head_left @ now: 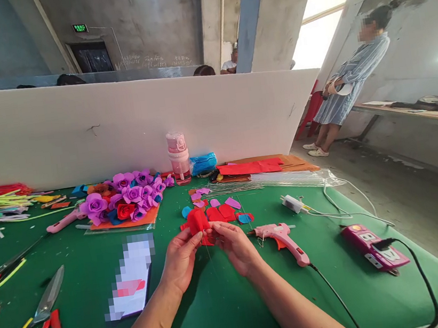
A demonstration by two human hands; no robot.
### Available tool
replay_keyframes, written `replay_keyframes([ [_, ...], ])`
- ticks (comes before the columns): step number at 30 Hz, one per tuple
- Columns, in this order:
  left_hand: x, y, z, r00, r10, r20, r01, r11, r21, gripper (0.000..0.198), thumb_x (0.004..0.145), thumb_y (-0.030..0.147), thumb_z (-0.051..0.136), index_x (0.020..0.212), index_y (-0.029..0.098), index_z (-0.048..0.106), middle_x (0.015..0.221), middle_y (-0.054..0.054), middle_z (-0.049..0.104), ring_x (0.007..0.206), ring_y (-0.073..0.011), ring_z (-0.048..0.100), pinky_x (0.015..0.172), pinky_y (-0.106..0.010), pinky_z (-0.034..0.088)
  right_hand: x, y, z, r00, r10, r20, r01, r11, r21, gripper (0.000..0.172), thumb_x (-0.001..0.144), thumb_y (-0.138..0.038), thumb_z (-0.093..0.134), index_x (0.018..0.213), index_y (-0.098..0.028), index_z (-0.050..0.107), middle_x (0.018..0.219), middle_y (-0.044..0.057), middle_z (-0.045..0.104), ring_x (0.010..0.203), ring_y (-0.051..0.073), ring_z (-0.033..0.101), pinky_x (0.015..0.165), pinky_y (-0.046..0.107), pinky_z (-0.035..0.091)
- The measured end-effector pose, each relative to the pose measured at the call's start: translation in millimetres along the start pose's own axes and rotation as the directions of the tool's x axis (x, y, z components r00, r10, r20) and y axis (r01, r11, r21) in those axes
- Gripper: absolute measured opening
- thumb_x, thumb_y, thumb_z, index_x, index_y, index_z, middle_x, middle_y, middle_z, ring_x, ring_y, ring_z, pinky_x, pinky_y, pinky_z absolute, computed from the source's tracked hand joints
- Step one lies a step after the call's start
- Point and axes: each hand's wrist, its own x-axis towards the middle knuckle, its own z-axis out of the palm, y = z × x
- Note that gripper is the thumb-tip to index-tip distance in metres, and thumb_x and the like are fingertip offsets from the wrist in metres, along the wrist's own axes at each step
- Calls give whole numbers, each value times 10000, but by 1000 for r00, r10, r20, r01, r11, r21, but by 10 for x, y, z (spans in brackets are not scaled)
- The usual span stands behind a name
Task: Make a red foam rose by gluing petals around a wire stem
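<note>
Between my two hands is a red paper flower (197, 221), held over the green table. My left hand (183, 257) pinches its lower left side with thumb and fingers. On the other side, my right hand (231, 243) has its fingertips closed at the flower's lower right edge; a thin wire shows below. Just behind lie loose red petals (219, 214), with purple petals (232, 203) and a blue piece (245, 218) among them. A pink glue gun (281, 237) rests right of my right hand, its nozzle toward the hand.
Purple and red flowers (132, 194) are heaped at back left. A phone (131, 275) and open scissors (47, 310) lie left. A pink bottle (179, 158) stands by the white partition (132, 121). Right are a power strip (375, 247), cords and a charger (293, 203). A person (353, 79) stands beyond.
</note>
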Motion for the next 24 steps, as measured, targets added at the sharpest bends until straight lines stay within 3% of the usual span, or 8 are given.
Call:
replay_keyframes([
  [8,2,5,-2,1000,9,-28,-9,1000,7,277,622,239,796,885,158,762,889,-68,752,873,-170,632,844,-273,443,-15,32,14,990,-139,-36,129,973,-190,250,685,-405,729,825,-199,747,755,33,714,802,183,625,814,304,443],
  [24,-9,3,3,992,92,-82,-85,993,78,292,604,253,804,880,165,757,879,-56,743,918,-198,613,923,-318,403,-96,73,115,940,-340,22,318,852,-417,257,752,-367,667,953,-223,735,926,58,717,869,228,635,798,353,486],
])
